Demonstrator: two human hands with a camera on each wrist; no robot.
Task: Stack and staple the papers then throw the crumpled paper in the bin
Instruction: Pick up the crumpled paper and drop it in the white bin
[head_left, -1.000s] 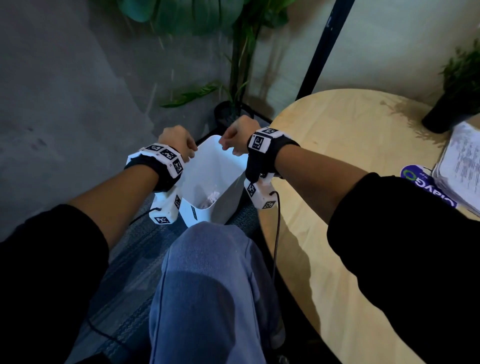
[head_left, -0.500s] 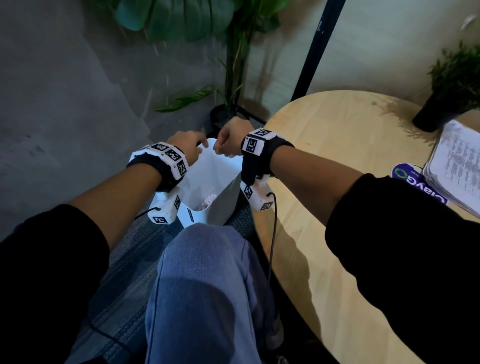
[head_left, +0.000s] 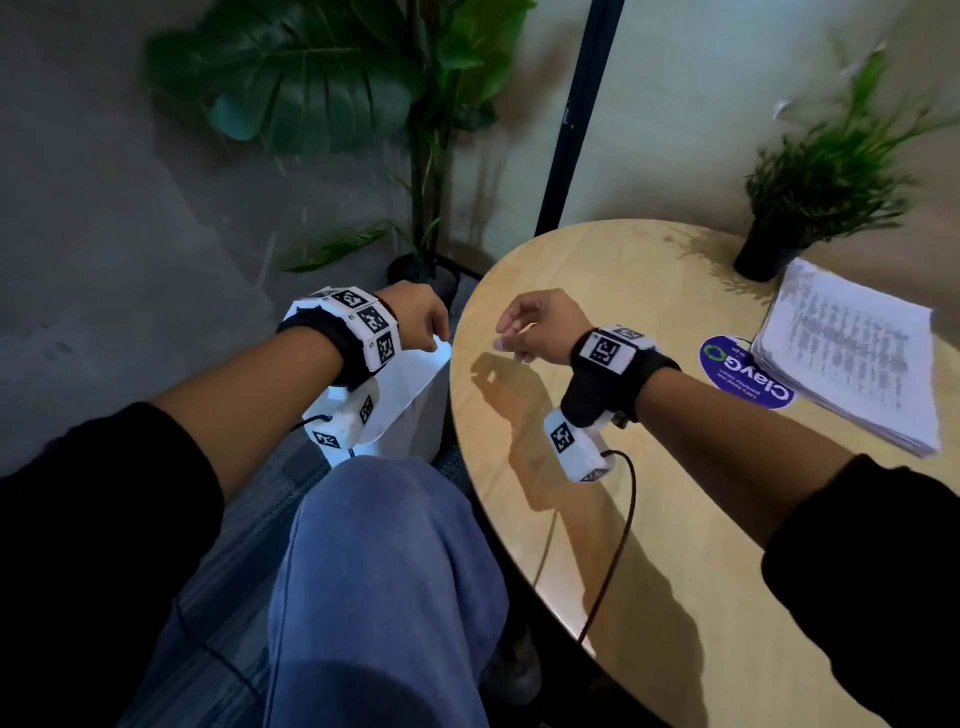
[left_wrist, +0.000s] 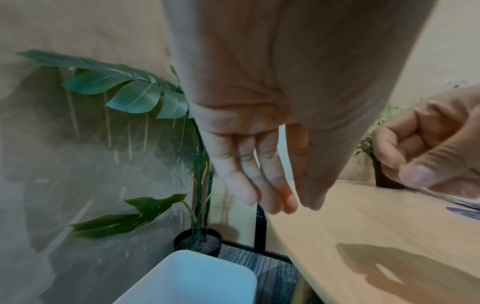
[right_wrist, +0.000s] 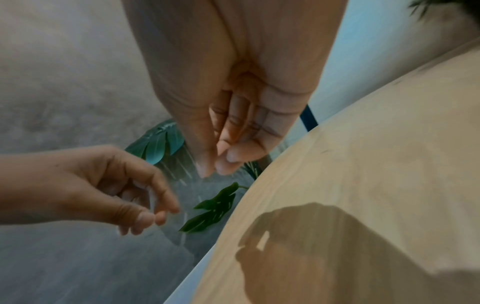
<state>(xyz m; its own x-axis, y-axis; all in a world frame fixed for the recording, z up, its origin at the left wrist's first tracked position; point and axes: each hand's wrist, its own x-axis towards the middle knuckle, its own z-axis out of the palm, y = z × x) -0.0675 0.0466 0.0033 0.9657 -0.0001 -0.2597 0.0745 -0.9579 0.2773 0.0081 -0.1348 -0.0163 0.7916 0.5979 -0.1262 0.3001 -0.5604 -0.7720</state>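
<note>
1. A grey wall, a tall leafy plant (head_left: 332, 93) and a round wooden table (head_left: 675, 519) frame the scene; the person sits beside the table, with a knee below both hands.
2. The left hand (head_left: 415, 317) hangs over the white bin (head_left: 415, 384), fingers loose and nearly straight, holding nothing.
3. The right hand (head_left: 535, 327) hovers above the table edge, fingers loosely curled around nothing.
4. The bin stands on the floor directly under the left hand, just left of the table; its inside is hidden here, so I cannot tell whether the crumpled paper lies in it.
5. The papers (head_left: 847, 358) lie in a stack well to the right of the right hand, beside a small potted plant (head_left: 810, 208) and over a blue sticker (head_left: 743, 374).
6. Judging from the empty hands, the throwing step looks finished; to close well, glance into the bin, then bring both hands clear of its rim without knocking it.
</note>
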